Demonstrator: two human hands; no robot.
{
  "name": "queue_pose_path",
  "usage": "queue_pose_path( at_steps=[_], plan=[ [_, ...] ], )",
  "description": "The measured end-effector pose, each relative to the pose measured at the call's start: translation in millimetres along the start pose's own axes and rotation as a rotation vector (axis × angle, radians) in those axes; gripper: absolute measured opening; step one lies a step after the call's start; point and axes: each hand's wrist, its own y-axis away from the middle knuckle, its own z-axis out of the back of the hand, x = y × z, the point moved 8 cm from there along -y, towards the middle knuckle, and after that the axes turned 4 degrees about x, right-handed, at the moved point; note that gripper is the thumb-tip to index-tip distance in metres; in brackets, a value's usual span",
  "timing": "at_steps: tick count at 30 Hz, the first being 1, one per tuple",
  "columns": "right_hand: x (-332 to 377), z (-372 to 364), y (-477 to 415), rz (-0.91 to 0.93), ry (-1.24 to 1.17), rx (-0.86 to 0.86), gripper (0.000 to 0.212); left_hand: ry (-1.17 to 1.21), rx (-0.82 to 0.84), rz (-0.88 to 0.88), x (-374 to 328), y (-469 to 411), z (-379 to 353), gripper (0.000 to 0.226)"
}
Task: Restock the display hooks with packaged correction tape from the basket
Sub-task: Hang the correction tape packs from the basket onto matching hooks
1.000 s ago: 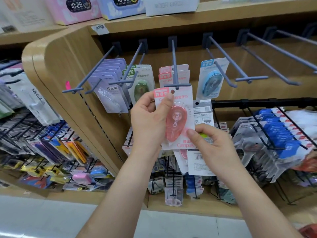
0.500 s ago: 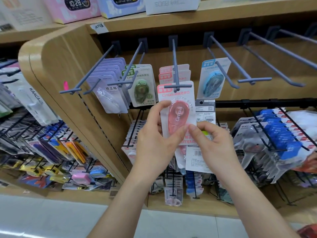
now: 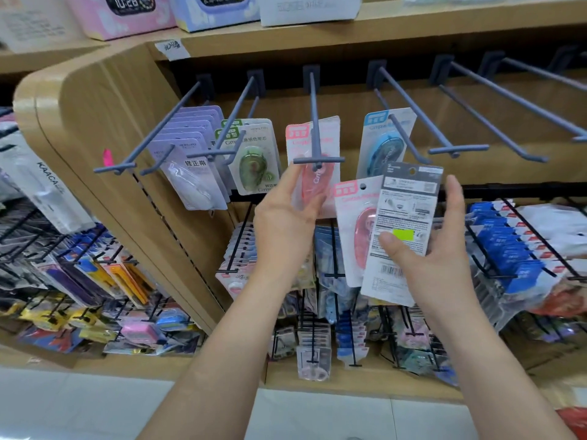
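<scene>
We see the centre hook point(image 3: 313, 128) coated in a matt grey-blue finish, smooth along its rod. The hanging pink pack point(image 3: 313, 185) pinched by the left hand point(image 3: 282, 227) is printed card under a clear, glossy plastic blister. In the right hand point(image 3: 444, 265), the grey-backed pack point(image 3: 406, 211) shows us matt printed card, and the second pink pack point(image 3: 355, 217) carries the same shiny blister. The shelf panel point(image 3: 104, 128) looks like smooth, pale wood grain, the clock boxes point(image 3: 120, 17) like glossy printed cardboard, and the floor tiles point(image 3: 317, 417) are smooth with a faint sheen.

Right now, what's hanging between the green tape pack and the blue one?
Head view: pink packs on the middle hook, the left hand holding the front one.
</scene>
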Motion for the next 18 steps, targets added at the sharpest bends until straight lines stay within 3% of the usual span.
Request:
queue_pose_path(
  at_steps=[2, 4, 6, 8, 10, 13, 16, 18],
  plan=[
    [-3.8, -4.6, -0.2, -0.035, -0.049, 0.054, 0.062, -0.124, 0.017, -0.013, 0.6, 7.1, -0.3, 0.046],
    [-8.0, -10.8, 2.6, -0.079, -0.116, 0.109, 0.045, -0.087, 0.051, 0.058, 7.0, 24.7, 1.7, 0.038],
    [-9.4, -17.1, 5.4, -0.097, -0.186, 0.170, 0.043, 0.251, 0.195, 0.246, 11.5, 47.6, -5.5, 0.027],
    [-8.6, -23.2, 7.4, -0.096, -0.205, 0.226, 0.045, 0.594, 0.327, 0.430, 12.0, 69.8, -14.5, 0.038],
    [-7.1, -29.4, 8.2, -0.084, -0.184, 0.260, 0.045, 0.683, 0.359, 0.403, 4.5, 75.7, -10.1, 0.045],
    [-3.9, -38.6, 10.0, -0.034, -0.167, 0.304, 0.054, 0.634, 0.268, 0.311, -2.6, 71.3, 2.9, 0.030],
    [5.2, -32.6, 9.8, 0.070, -0.056, 0.216, 0.075, 0.584, 0.092, 0.277, 4.1, 66.1, 19.5, 0.020],
    [12.7, -22.7, 8.2, 0.140, 0.130, 0.115, 0.062, 0.602, 0.015, 0.267, 8.4, 63.8, 29.1, 0.020]
  ],
)
